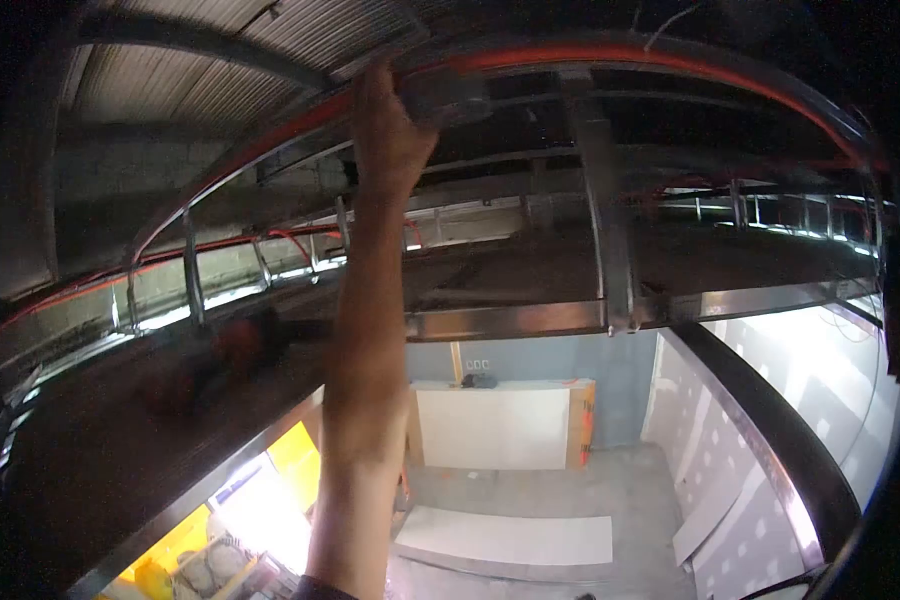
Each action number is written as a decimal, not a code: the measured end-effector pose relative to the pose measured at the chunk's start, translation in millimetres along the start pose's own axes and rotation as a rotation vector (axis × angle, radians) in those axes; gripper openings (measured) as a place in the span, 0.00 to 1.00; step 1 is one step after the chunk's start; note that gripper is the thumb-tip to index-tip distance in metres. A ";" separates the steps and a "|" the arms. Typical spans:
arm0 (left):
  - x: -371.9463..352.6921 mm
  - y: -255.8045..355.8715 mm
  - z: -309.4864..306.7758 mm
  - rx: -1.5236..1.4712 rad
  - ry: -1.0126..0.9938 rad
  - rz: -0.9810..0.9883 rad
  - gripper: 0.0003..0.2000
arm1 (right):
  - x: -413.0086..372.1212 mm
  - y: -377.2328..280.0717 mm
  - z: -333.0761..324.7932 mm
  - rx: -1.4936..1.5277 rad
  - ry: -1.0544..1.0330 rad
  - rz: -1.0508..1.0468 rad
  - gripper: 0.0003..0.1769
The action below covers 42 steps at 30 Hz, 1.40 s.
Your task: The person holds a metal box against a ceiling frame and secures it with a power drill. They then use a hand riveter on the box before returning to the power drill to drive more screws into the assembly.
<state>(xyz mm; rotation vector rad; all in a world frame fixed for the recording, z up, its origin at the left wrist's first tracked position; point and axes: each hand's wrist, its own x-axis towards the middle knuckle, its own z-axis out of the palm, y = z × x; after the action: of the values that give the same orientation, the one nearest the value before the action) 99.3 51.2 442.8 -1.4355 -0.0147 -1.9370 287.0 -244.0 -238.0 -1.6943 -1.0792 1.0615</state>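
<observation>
One arm is being held high over the ceiling frame, with the left hand being set right up against the dark blocky thing at the orange-red line. That dark thing is being seen just to the right of the hand, its longer side seemingly being laid left to right, across the upright forearm. The fingers are being lost in shadow and blur, so whether they are being closed around it or only pressed to it cannot be told. No right hand is being clearly shown; by that, the left is being judged the nearer one.

The orange-red line is being carried in a long arc from left to right, past the fingers. On the right, a metal upright is being passed by that line, and reach that way is probably being limited by it. Below, the space is being crossed by a metal beam, part of it being hidden behind the forearm. Far left, a corrugated roof is being lit. Down below, one white board is being propped by the grey wall, another pale board being laid nearer on the floor.
</observation>
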 end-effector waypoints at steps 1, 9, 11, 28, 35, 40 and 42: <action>-0.3 7.4 -11.0 0.012 0.020 0.029 0.40 | -9.7 -12.5 -3.4 0.028 -0.006 -0.034 0.25; -198.7 204.9 -218.4 -0.661 -0.395 -0.744 0.35 | -37.9 -149.5 -23.1 0.303 -0.103 -0.461 0.25; -257.1 247.2 -269.9 -0.600 -0.772 -0.912 0.36 | -34.7 -183.0 -17.6 0.346 -0.100 -0.558 0.29; -376.6 249.9 -302.9 -1.179 -0.510 -1.787 0.27 | 114.4 -253.5 48.4 1.176 -0.017 -0.507 0.19; -369.7 257.7 -292.0 -1.243 -0.445 -1.929 0.37 | 123.0 -251.8 43.9 1.135 0.015 -0.485 0.19; -390.7 261.9 -306.0 -0.610 -0.919 -1.270 0.34 | 112.6 -235.9 55.6 1.151 0.093 -0.505 0.16; -364.5 257.1 -310.0 -0.508 -0.946 -1.101 0.34 | 95.1 -239.7 58.9 1.133 -0.039 -0.566 0.16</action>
<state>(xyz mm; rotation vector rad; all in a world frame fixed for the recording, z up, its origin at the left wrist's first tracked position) 27.4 -73.0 -81.1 -3.0052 -0.9821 -1.8045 203.4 -76.8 -50.8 -0.4296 -0.6634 1.0084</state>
